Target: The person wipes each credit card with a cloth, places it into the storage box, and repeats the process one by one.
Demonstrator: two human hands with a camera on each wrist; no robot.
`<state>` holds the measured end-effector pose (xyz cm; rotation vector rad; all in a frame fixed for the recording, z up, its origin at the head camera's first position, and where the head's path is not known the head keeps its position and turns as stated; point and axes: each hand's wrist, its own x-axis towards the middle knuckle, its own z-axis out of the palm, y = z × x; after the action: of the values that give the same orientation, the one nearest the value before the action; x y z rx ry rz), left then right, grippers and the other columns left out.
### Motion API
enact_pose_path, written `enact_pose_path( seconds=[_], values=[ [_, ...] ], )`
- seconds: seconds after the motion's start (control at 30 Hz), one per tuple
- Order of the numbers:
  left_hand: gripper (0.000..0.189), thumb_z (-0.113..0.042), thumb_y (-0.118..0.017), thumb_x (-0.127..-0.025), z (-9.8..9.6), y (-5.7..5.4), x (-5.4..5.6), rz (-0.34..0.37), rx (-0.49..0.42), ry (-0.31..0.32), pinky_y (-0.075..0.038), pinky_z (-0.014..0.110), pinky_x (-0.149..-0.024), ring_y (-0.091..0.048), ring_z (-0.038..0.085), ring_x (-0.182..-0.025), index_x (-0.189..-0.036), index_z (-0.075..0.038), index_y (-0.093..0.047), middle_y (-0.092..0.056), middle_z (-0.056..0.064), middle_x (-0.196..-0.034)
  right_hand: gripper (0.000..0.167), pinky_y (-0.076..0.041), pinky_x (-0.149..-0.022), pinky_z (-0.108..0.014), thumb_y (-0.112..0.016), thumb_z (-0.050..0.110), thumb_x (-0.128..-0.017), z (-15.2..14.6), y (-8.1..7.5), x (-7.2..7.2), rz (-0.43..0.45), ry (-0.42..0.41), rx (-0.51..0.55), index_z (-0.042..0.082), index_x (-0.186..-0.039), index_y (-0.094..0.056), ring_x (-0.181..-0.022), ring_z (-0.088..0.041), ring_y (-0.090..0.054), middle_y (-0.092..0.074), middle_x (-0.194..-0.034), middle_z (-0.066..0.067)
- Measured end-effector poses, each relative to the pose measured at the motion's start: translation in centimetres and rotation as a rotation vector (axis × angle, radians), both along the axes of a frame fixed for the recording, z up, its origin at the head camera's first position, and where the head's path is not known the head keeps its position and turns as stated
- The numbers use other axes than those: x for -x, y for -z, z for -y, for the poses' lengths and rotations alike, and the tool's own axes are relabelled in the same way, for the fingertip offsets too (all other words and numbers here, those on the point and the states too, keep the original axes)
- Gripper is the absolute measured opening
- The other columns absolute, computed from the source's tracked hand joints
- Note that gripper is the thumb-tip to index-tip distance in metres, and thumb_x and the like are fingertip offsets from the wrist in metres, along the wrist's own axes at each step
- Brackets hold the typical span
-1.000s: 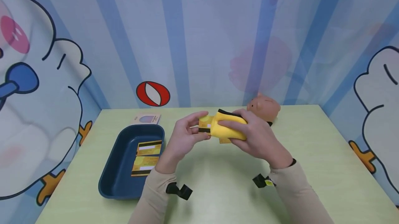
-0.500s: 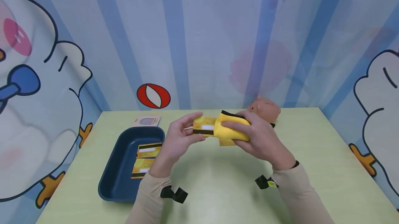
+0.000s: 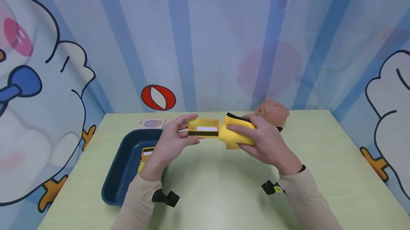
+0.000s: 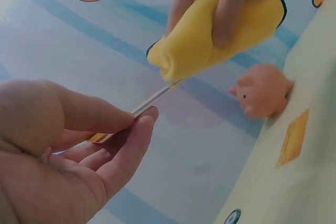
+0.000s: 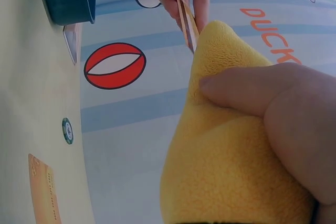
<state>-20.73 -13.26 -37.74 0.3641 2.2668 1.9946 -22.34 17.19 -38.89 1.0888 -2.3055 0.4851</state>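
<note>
My left hand [image 3: 173, 137] pinches a gold bank card [image 3: 203, 129] by its left end, thumb below and fingers above. The card's dark stripe and white strip face up in the head view. My right hand [image 3: 266, 141] grips a folded yellow fuzzy cloth [image 3: 235, 132] with black edging, squeezed between thumb and fingers. The card's far end meets the cloth's left edge in the head view. In the left wrist view the card is nearly edge-on, its tip just under the cloth [image 4: 194, 40]. Another gold card [image 4: 293, 139] lies on the table below the cloth.
A dark blue bin [image 3: 112, 183] stands left, partly behind my left forearm, with gold cards [image 3: 147, 153] inside. A small printed card [image 3: 152, 122] lies behind it. At the back right sits a pink pig figure [image 3: 273, 112]. A green chip [image 5: 67, 131] appears in the right wrist view.
My left hand has drawn the card leftward out of the cloth, so more of it shows. The right hand and cloth have stayed nearly in place.
</note>
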Motion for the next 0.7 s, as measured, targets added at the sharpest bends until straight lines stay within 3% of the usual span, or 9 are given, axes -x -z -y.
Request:
enact_pose_path(
  seconds=[0.17, 0.4, 0.7],
  values=[
    [0.070, 0.009, -0.067, -0.094, 2.0, -0.3, -0.1, 0.009, 0.058, -0.040, -0.063, 0.040, -0.090, -0.068, 0.042, -0.121, -0.157, -0.012, -0.046, -0.059, 0.023, -0.143, 0.056, -0.058, -0.075, -0.043, -0.088, 0.024, -0.085, 0.1, 0.0, -0.1, 0.006, -0.003, 0.005, 0.031, -0.137, -0.070, -0.105, -0.031, -0.063, -0.063, -0.124, -0.016],
    [0.063, 0.002, -0.072, -0.095, 4.8, -0.6, -0.6, 0.034, 0.193, -0.102, -0.061, 0.039, -0.095, -0.070, 0.036, -0.119, -0.152, -0.012, -0.051, -0.062, 0.020, -0.140, 0.056, -0.058, -0.075, -0.043, -0.089, 0.024, -0.084, 0.2, 0.1, -0.1, 0.014, 0.000, 0.006, 0.031, -0.137, -0.070, -0.105, -0.031, -0.063, -0.064, -0.124, -0.015],
    [0.044, -0.001, -0.066, -0.101, 8.9, 0.2, -1.3, 0.005, 0.201, -0.185, -0.064, 0.046, -0.084, -0.073, 0.038, -0.109, -0.144, -0.007, -0.058, -0.063, 0.028, -0.135, 0.058, -0.058, -0.073, -0.042, -0.090, 0.024, -0.083, 0.6, 0.0, -0.2, 0.028, -0.009, 0.005, 0.031, -0.137, -0.069, -0.103, -0.030, -0.063, -0.064, -0.121, -0.015]
  ],
)
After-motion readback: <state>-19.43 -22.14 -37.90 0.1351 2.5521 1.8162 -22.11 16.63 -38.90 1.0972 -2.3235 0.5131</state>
